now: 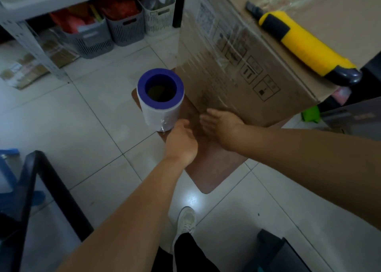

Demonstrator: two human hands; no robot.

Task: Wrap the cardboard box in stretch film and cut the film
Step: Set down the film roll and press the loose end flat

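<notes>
Fingers [206, 117] of the right hand [218, 125] lie fairly straight and close together, blurred, pressed flat against the lower front face of the cardboard box [237, 65], near its bottom edge. That forearm comes in from the right edge of the view, bare, with the palm turned toward the box. The left hand [181, 141] reaches forward from below on a long, straight bare forearm; its fingers are relaxed and loosely extended, with the tips at the base of the stretch film roll [159, 100], touching it or just short of it; the blur hides which. The two hands are just beside each other, left a little lower.

Stretch film [222, 50] already clings to the front face of the box, glossy and wrinkled over the printed handling symbols, and a band of it crosses the top. The box stands on a brown mat [214, 168] on the pale tiled floor [82, 117]. The roll stands upright on the same mat, just left of the box, its purple core end facing up. A yellow utility knife [305, 44] with black ends lies flat on top of the box. Grey and white slotted baskets [123, 28] sit under a shelf behind. One white shoe [186, 222] shows below the hands.
</notes>
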